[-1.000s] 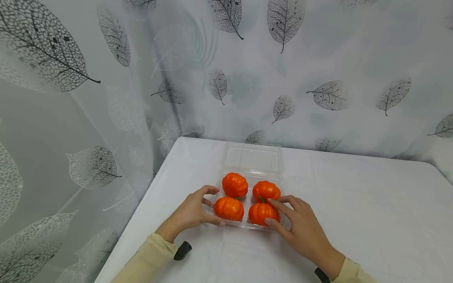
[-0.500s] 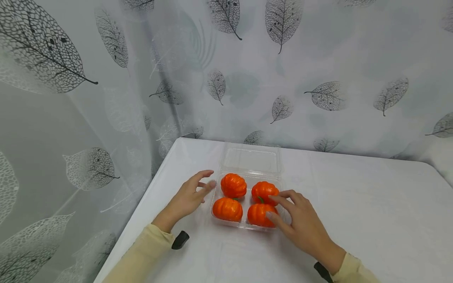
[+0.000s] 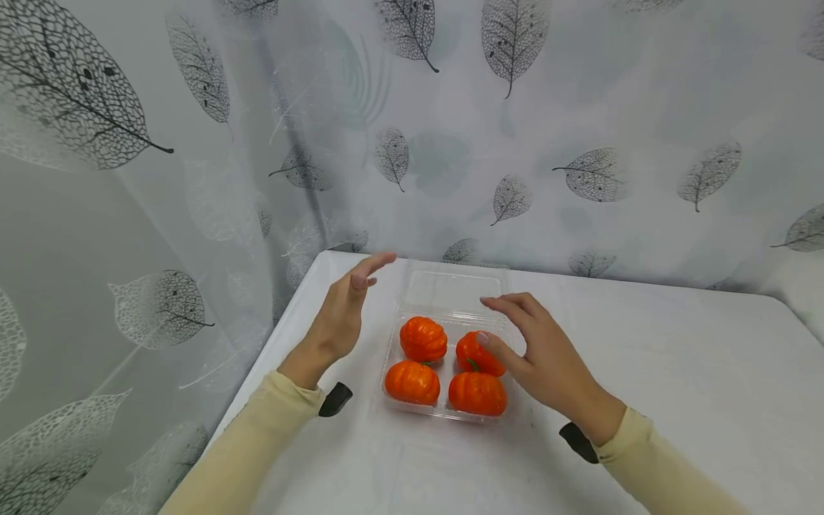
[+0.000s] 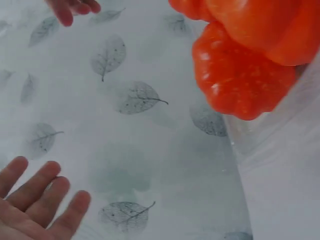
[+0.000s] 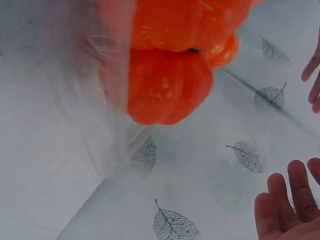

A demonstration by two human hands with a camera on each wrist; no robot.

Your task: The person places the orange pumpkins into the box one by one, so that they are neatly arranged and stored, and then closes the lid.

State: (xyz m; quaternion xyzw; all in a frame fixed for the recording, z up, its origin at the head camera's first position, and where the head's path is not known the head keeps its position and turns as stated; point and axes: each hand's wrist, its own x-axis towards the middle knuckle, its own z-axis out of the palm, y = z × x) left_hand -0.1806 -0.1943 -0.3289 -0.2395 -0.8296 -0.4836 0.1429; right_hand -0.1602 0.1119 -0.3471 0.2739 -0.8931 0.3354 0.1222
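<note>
Several small orange toy pumpkins [image 3: 413,383] sit in two rows in a clear plastic clamshell box [image 3: 444,413]. Its transparent lid [image 3: 455,290] lies folded back toward the far table edge. My left hand [image 3: 335,318] is raised left of the box, fingers extended and apart from it. Over the box's right side is my right hand [image 3: 550,361], holding nothing, its thumb overlapping the back right pumpkin [image 3: 479,354] in the head view. Extended left fingers [image 4: 57,200] show in the left wrist view, and right fingers [image 5: 290,195] in the right wrist view.
A white cloth covers the table [image 3: 669,386], with the box on its left part. Grey leaf-print curtains [image 3: 450,143] hang behind and to the left. Dark wrist-worn devices [image 3: 335,399] show below each sleeve cuff.
Both hands have moved away from the box's sides, upward and toward the lid. The right fingers have left the front right pumpkin. Box and pumpkins stay in place.
</note>
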